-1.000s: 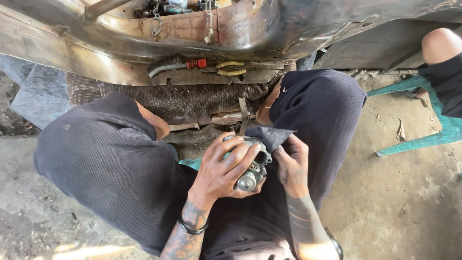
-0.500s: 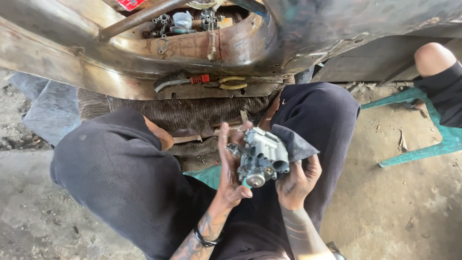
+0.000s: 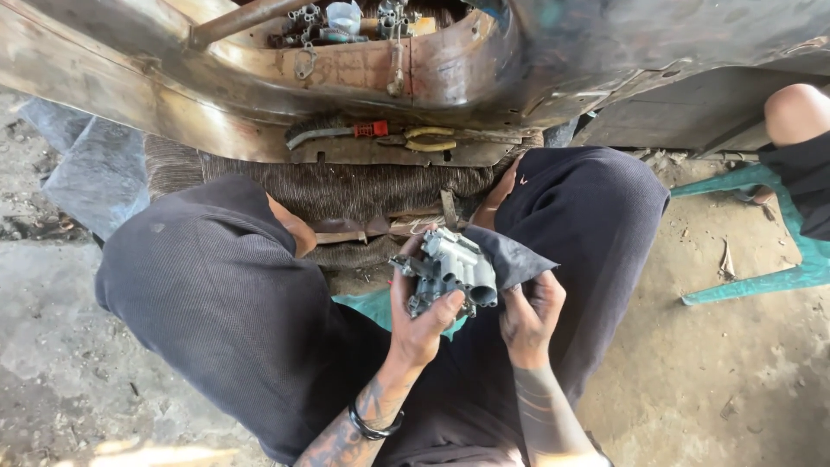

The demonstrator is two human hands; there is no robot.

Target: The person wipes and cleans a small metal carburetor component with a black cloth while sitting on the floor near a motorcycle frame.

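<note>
I sit crouched with both knees up in dark trousers. My left hand grips a grey metal carburettor from below, its round opening facing the right. My right hand holds a dark grey rag pressed against the carburettor's right side. Both hands are between my knees, above a patch of teal cloth. A black band circles my left wrist.
A worn metal vehicle body spans the top, with a brush with a red handle and yellow-handled pliers on its ledge. Small engine parts lie in its hollow. Another person's knee and a teal stool are at right.
The carburettor has turned in my hands and come up into fuller view. The rag has slid from on top of it to its right side.
</note>
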